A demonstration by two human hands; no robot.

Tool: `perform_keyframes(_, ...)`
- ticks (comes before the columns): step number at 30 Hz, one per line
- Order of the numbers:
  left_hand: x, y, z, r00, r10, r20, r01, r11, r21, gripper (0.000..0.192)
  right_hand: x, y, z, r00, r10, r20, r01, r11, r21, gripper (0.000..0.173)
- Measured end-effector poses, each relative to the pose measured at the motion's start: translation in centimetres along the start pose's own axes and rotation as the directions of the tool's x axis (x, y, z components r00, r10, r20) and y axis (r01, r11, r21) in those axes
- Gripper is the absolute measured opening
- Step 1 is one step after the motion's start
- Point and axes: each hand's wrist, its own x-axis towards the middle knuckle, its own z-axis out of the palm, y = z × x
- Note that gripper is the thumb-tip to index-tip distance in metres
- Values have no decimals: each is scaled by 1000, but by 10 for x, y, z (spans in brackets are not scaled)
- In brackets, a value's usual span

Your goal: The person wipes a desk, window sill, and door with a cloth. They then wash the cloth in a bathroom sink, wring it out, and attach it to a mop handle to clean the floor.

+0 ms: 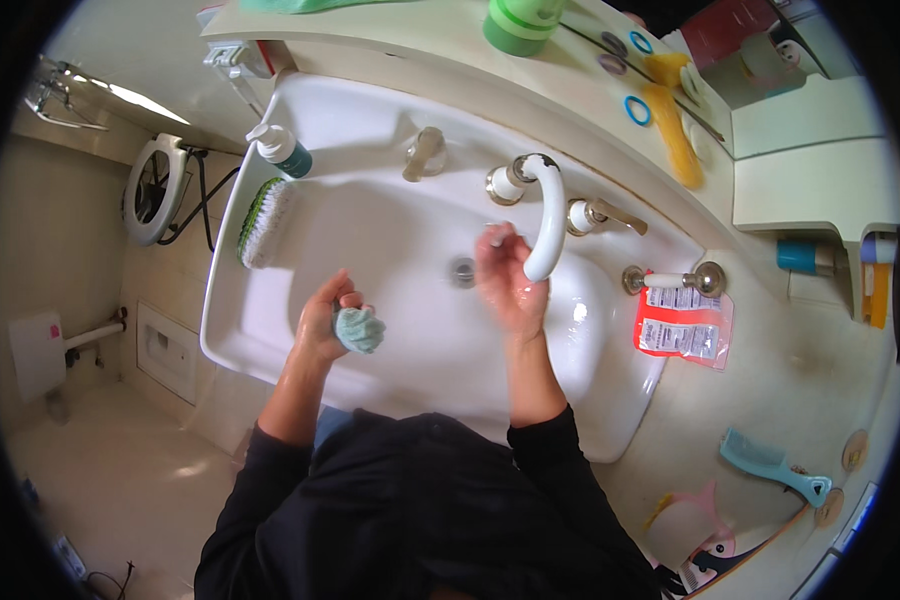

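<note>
My left hand [327,315] is closed around a bunched light green cloth [360,331], which bulges out beside the fingers, over the left part of the white washbasin [412,367]. Under the spout of the white curved faucet [550,217] is my right hand [511,281], wet and slightly blurred, palm up with bent fingers and nothing seen in it. The metal drain [463,271] lies just left of that hand. Metal lever handles stand on both sides of the faucet, one to the left [424,154] and one to the right [607,216].
A pump bottle [280,150] and a green scrub brush with white bristles [265,223] sit on the basin's left side. Right of the basin lie a red and clear plastic packet [679,322] and a blue comb [772,461]. A green container [523,26] stands on the shelf behind.
</note>
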Motion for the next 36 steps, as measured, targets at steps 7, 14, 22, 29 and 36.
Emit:
perform_keyframes(7, -2, -3, -1, 1000, -6, 20, 5, 1000, 29, 33, -27, 5, -30, 918, 218, 332, -111, 943, -313, 22)
perform_keyframes(14, 9, -19, 13, 996, -72, 53, 64, 988, 141, 36, 20, -4, -49, 979, 188, -81, -199, 968, -151, 16)
perform_keyframes(22, 3, -11, 4, 999, -14, -37, 19, 989, 145, 35, 65, -24, -34, 957, 253, -144, -286, 734, -615, 24)
perform_keyframes(29, 18, -7, -8, 996, -36, -80, 45, 992, 115, 34, -53, -57, -39, 989, 137, -52, -145, 965, -217, 41)
perform_keyframes(36, 34, -14, 22, 996, 19, -87, -7, 990, 142, 33, -119, -63, -12, 925, 299, -233, -379, 734, -563, 35)
